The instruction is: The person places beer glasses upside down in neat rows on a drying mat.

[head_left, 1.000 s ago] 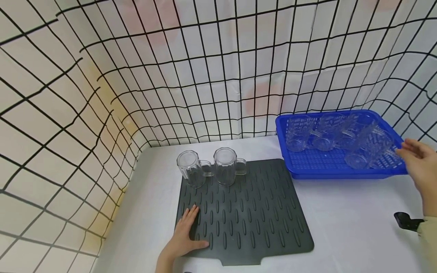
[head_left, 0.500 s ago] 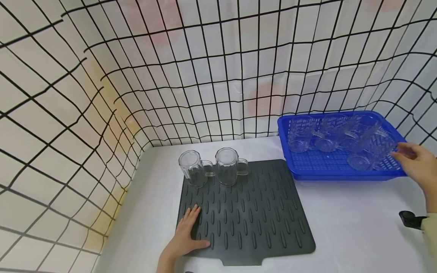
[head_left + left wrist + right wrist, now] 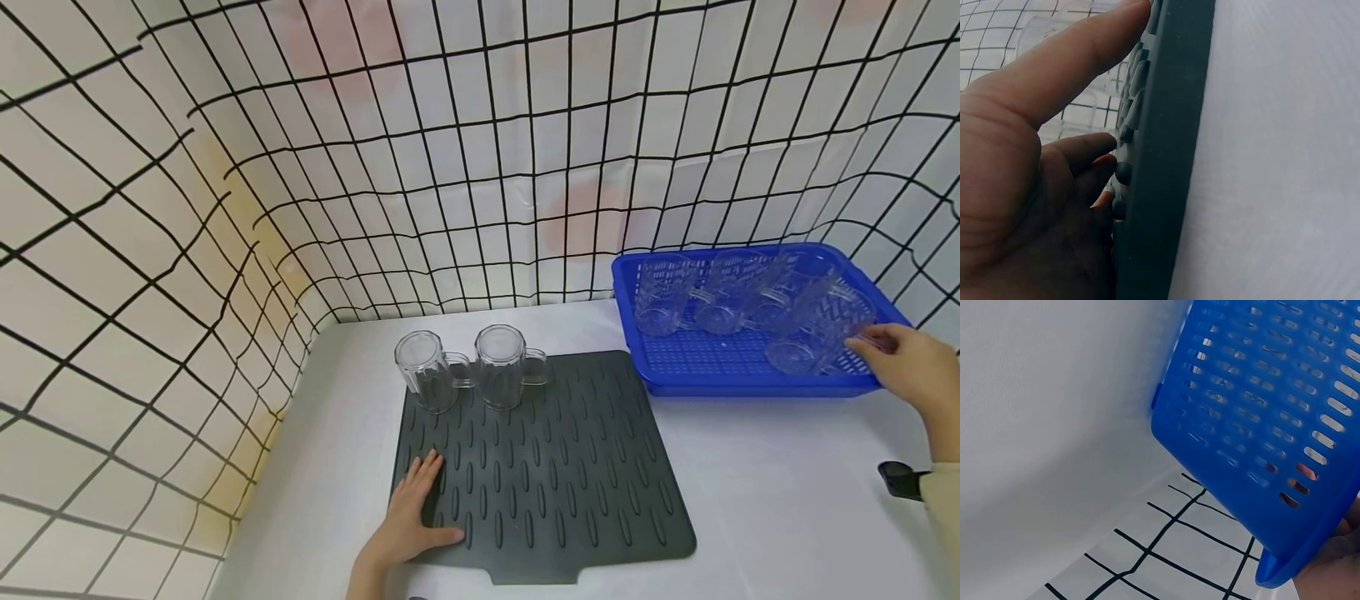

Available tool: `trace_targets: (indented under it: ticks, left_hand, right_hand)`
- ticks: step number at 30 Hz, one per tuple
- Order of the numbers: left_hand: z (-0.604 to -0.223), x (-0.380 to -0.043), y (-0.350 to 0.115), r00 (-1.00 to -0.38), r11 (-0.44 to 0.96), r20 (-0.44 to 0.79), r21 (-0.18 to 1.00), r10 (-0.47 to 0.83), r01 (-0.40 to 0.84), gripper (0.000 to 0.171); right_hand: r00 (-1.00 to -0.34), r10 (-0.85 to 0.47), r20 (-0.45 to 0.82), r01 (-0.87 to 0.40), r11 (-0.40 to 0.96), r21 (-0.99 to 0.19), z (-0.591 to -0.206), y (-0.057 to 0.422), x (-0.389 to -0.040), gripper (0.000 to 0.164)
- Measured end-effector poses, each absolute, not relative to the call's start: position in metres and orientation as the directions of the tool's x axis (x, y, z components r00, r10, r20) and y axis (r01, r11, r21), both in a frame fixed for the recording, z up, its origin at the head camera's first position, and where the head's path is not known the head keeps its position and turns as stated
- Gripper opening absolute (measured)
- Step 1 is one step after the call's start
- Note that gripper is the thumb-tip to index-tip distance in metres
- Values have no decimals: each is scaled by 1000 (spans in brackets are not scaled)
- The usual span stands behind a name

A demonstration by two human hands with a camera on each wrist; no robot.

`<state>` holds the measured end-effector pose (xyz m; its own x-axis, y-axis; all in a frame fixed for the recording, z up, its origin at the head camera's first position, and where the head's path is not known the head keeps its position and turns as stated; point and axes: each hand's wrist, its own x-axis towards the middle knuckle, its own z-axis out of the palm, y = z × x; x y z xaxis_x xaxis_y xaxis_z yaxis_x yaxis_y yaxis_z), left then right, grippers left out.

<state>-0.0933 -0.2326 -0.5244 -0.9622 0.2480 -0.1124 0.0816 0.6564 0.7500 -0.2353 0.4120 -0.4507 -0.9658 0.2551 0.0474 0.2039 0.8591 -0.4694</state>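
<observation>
My left hand (image 3: pixel 408 517) rests with spread fingers on the left edge of a dark grey ridged drying mat (image 3: pixel 562 467); the left wrist view shows the thumb (image 3: pixel 1066 65) against it. Two clear glass mugs, one (image 3: pixel 426 373) left of the other (image 3: pixel 499 368), stand on the mat's back left part. At far right, my right hand (image 3: pixel 911 367) reaches over the rim of a blue plastic basket (image 3: pixel 720 388). Its thumb and fingers pinch the handle side of a tilted glass mug (image 3: pixel 806 333) inside. The right wrist view shows fingertips (image 3: pixel 1307 471) through the basket's slots.
Several more glass mugs (image 3: pixel 720 304) lie leaning along the basket's back side. A white wall with black grid wire (image 3: pixel 480 167) bounds the back and sides. White cloth (image 3: pixel 757 483) covers the table.
My right hand has moved left from the basket's rim onto the nearest mug's handle. The left hand stays on the mat. The head view has shifted slightly.
</observation>
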Motion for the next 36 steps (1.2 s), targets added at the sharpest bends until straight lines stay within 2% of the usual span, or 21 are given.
trace_targets:
  ticks: [5,11,24,29,36]
  left_hand:
    - [-525,-93,-232,-961,650,-115,755,251,79,107]
    - [-527,-93,-232,-961,644,-121,761,250,71,107]
    - [-524,-93,-231,-962,650,-135,758,237,53,108]
    - [-524,-93,-232,-963,651,-132,757,235,55,108]
    - [-525,-94,-234,-963,652,-127,755,236,60,108]
  right_hand:
    - [-960,274,62,214,858,-468,-449,411,-235,61]
    - [-955,278,103,197,854,-482,-449,410,-234,51]
    - [-941,325,96,215,790,-574,-447,409,-234,43]
    - [-937,341,79,227,763,-606,-447,409,-235,44]
    - [-913,381,146,214,752,-624,-446,404,-232,50]
